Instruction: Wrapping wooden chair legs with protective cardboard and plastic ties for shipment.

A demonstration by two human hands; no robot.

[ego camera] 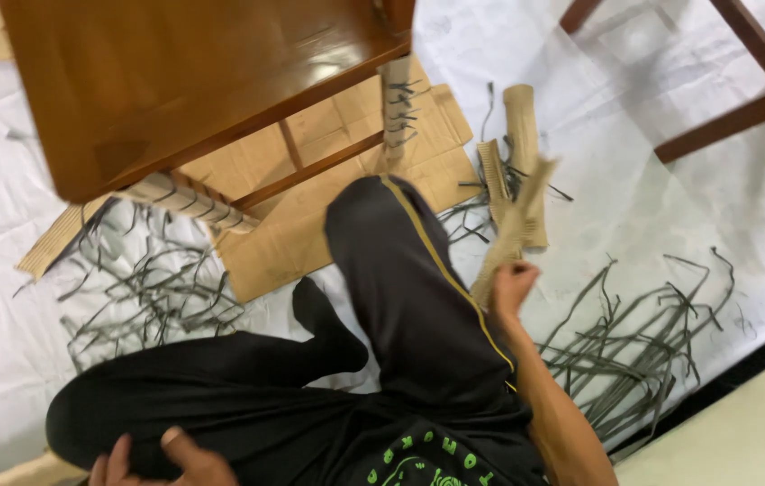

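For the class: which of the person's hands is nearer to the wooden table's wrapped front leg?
Left. The left hand rests on the knee below the wrapped leg; the right hand, gripping a cardboard strip, is farther off.

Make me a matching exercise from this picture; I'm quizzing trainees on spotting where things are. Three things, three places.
Things:
1. right hand
2. left hand
3. grey strips

Places:
A. resting on the dark trouser leg
B. scattered over the white floor sheet
C. gripping a corrugated cardboard strip

Pairs: 1-C, 2-A, 3-B
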